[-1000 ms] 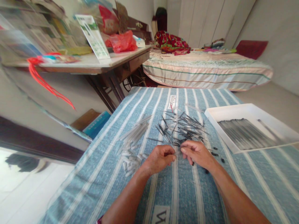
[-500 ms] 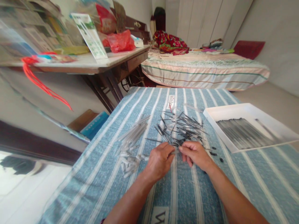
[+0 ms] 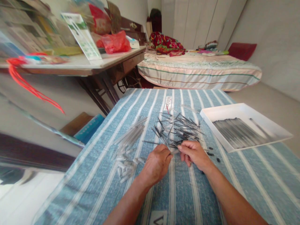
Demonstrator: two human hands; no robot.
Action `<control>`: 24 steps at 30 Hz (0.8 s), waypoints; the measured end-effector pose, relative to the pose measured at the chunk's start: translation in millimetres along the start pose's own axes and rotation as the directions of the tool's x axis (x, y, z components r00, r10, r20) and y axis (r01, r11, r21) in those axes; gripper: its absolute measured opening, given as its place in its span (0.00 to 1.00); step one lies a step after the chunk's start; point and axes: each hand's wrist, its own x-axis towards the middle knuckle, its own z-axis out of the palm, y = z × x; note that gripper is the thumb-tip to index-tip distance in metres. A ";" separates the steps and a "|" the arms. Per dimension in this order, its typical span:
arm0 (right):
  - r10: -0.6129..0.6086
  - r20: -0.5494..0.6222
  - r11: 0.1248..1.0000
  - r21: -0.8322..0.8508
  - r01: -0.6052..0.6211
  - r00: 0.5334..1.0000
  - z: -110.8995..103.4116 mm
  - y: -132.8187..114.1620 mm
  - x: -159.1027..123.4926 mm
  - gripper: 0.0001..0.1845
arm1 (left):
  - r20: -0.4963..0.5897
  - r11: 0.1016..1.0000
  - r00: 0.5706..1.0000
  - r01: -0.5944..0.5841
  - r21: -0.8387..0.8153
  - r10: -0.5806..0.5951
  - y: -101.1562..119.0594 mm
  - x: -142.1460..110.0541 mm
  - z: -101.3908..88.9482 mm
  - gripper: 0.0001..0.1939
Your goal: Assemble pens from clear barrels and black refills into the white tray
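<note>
My left hand [image 3: 157,164] is closed, its fingertips pinching one end of a small translucent pen piece [image 3: 174,152]. At the other end, the thumb and forefinger of my right hand [image 3: 192,153] are pinched on the same piece; how its parts fit is too small to tell. Just beyond the hands lies a loose pile of thin black pen refills [image 3: 184,128]. Left of them rest long clear pen barrels [image 3: 132,132], with short translucent pen caps [image 3: 124,167] heaped nearer to me. Several small black plugs [image 3: 211,154] lie to the right of my right hand.
A white tray [image 3: 234,147] at the right holds a row of dark-cored pens [image 3: 237,132]. Blue striped cloth [image 3: 93,187] covers the table. A side desk [image 3: 103,64] with bags stands at the left, a bed [image 3: 199,70] beyond.
My left hand has turned so that its back faces up, and its fingers have closed over the piece. Both hands remain close together. The whole view has shifted slightly.
</note>
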 end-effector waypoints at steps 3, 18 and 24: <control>0.027 0.006 0.999 0.024 -0.027 1.000 2.0 1.3 1.9 0.20 | -0.068 0.999 0.997 -0.027 0.025 0.029 -2.8 -0.1 1.9 0.09; 0.205 0.033 0.951 0.229 -0.207 0.978 7.8 -6.6 13.4 0.17 | -0.350 0.944 0.895 -0.186 0.273 0.278 -12.4 8.6 10.9 0.08; 0.143 0.002 0.949 0.283 -0.138 0.990 8.8 -7.4 13.7 0.22 | -0.425 0.980 0.890 -0.094 0.177 0.162 -11.1 10.8 11.5 0.08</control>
